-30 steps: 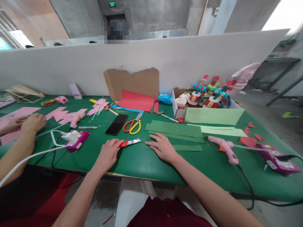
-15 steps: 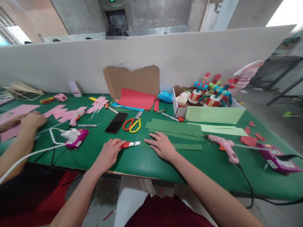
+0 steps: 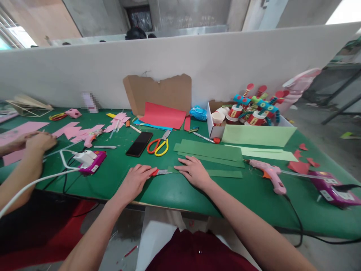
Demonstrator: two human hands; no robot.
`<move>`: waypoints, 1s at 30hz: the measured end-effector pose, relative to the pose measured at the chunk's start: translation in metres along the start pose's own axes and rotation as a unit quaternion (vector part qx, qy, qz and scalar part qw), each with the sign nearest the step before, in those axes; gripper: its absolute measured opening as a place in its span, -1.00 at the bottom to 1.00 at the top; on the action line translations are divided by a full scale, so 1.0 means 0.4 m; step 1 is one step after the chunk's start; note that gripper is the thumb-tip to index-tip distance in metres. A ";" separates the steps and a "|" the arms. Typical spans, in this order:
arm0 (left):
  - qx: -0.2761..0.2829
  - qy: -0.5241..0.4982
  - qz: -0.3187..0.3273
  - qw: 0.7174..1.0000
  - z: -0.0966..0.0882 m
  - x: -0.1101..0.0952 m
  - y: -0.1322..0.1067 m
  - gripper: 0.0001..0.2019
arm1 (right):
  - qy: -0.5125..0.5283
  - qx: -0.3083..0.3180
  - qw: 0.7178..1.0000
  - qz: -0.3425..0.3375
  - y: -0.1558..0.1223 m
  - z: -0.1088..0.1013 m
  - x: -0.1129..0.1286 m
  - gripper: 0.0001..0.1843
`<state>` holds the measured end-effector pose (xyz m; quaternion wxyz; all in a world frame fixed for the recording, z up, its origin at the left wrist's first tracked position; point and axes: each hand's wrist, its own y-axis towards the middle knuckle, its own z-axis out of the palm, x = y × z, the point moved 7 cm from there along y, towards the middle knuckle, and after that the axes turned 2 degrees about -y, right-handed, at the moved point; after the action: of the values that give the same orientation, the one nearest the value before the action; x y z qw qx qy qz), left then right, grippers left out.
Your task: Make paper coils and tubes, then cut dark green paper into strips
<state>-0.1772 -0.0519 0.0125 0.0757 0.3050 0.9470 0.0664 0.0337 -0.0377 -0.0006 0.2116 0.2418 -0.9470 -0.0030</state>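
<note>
My left hand (image 3: 137,178) is closed round the red handle of a utility knife (image 3: 160,172) that lies on the green table (image 3: 175,194). The silver blade end points right, toward my right hand. My right hand (image 3: 194,170) lies flat with fingers spread on a dark green paper strip (image 3: 225,173). More dark green paper sheets (image 3: 210,150) lie just beyond it.
Red-and-yellow scissors (image 3: 158,145) and a black phone (image 3: 139,143) lie behind the knife. A pink glue gun (image 3: 267,175) and purple adapter (image 3: 334,190) sit right. A white box (image 3: 214,130) holds cup figures. Another person's hands (image 3: 34,141) work on pink paper at left, near a second purple adapter (image 3: 91,161).
My left hand has slid the knife a little to the right, closer to my right hand. The right hand has stayed on the green strip.
</note>
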 end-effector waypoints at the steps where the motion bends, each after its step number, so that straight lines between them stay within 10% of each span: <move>1: -0.001 0.003 0.000 1.000 -0.001 0.001 -0.003 -0.60 | -0.001 0.000 1.000 0.001 0.000 0.001 0.000 -0.65; 30: -0.071 0.063 -0.048 0.994 -0.047 0.012 0.000 -0.63 | -0.002 -0.014 1.000 -0.006 -0.007 -0.004 0.003 -0.64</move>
<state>-0.1846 -0.0505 0.0306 0.0408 0.2486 0.9563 0.1486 0.0347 -0.0404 0.0011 0.2130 0.2449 -0.9457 -0.0180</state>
